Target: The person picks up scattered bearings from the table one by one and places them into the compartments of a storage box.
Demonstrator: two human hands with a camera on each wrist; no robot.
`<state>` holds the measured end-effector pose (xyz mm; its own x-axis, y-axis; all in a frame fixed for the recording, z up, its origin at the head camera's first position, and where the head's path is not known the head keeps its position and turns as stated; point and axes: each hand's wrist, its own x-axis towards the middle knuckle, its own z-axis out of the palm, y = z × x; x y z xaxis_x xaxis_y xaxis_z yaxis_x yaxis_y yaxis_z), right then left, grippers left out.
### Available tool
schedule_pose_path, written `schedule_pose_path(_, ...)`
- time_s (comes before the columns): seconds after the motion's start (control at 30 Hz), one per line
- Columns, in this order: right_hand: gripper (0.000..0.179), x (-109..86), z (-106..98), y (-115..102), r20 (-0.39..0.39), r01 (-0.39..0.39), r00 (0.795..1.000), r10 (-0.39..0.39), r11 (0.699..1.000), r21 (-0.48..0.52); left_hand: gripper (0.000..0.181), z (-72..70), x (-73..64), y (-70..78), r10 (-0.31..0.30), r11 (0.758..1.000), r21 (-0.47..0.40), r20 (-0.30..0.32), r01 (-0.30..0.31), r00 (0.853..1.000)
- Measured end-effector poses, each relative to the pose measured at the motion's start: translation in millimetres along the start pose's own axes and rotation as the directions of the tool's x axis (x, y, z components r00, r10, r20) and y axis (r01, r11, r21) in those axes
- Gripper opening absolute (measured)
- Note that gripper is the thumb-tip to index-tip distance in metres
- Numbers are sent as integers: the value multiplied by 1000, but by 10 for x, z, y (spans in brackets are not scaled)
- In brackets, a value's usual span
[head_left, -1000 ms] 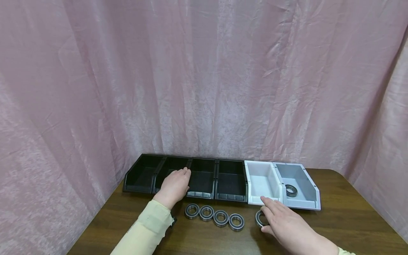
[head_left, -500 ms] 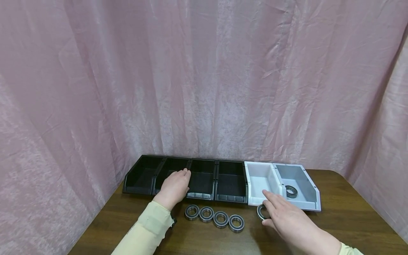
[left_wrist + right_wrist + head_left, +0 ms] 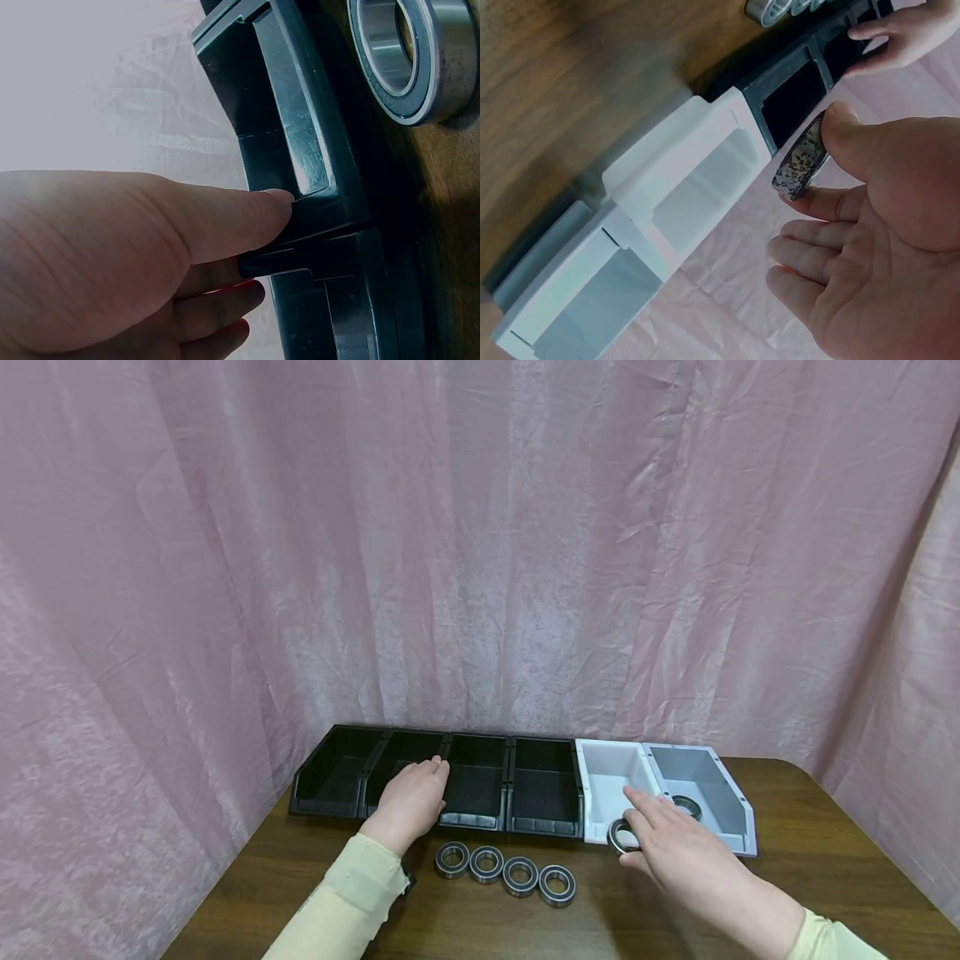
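Observation:
My right hand [image 3: 678, 852] pinches a bearing [image 3: 801, 156] between thumb and index finger, its other fingers loosely bent in the right wrist view. In the head view this bearing is raised by the front of the white bin [image 3: 615, 777], partly covered by the fingers. A second bearing [image 3: 686, 807] lies inside the grey bin [image 3: 720, 814], half hidden by the hand. My left hand [image 3: 411, 795] rests over the divider between two black bins [image 3: 472, 781], its thumb [image 3: 259, 217] on one side and the fingers on the other.
Several bearings [image 3: 520, 877] lie in a slanting row on the wooden table [image 3: 480, 935], in front of the black bins. The bins stand side by side before a pink curtain [image 3: 480, 568]. The table's right edge runs beyond the grey bin.
The right hand has lifted the bearing off the table and carried it slightly forward and right, up to the white bin's front. The left hand has stayed in place.

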<state>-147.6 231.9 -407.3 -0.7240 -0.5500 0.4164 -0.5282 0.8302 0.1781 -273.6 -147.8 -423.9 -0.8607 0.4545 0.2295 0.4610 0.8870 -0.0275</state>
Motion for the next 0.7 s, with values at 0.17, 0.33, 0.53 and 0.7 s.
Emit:
schedule_pose_path(0.17, 41, 47, -20, 32, 3, -4, 1000, 4, 1000, 5, 59, 1, 5, -2, -2, 1000, -5, 1, 2, 1000)
schedule_pose_path(0.33, 41, 74, -24, 57, -34, -3, 999, 2, 1000, -4, 59, 7, 8, -8, 0, 1000, -4, -2, 0, 1000)
schedule_pose_path(0.53, 40, 108, -15, 71, -57, -11, 998, 11, 1000, -9, 59, 14, 5, -14, 6, 1000, -6, -1, -6, 1000)
schedule_pose_path(0.7, 41, 151, 4, 83, -46, -38, 998, 38, 999, 6, 59, 12, 3, -14, 6, 1000, -7, -3, -6, 1000)
